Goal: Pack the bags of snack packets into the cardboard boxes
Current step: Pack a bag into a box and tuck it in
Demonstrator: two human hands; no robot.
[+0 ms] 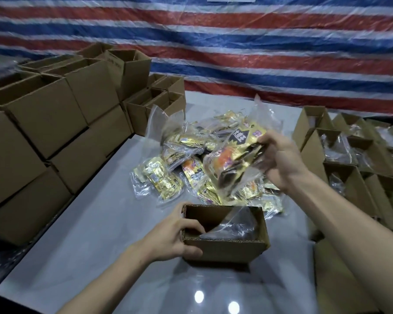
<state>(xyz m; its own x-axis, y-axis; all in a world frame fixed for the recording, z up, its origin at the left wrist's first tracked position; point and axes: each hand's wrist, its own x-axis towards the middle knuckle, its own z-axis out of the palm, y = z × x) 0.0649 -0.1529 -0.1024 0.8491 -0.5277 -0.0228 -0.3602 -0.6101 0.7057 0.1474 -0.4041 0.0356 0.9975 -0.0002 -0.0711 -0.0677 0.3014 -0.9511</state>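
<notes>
Here, a person's left hand [178,236] is gripping the left end wall of an open cardboard box [225,249], thumb curled inside and fingers wrapped outside. The box is sitting upright on a glossy grey table [95,257], its long axis running left to right, mouth facing up. Just above and behind the box, the right hand [281,159] is pinching a clear bag of gold snack packets [232,164]; the bag is hanging tilted, its long axis slanting down toward the box, its loose plastic tail trailing into the box's mouth. Behind the box, more bags [175,164] are lying heaped on the table. Left of the box, empty cartons [55,123] are standing stacked; right of it, filled cartons [349,155] are standing in rows. A red, white and blue striped tarpaulin [259,41] is hanging beyond. Black lettering on the held packet is too blurred to read.
</notes>
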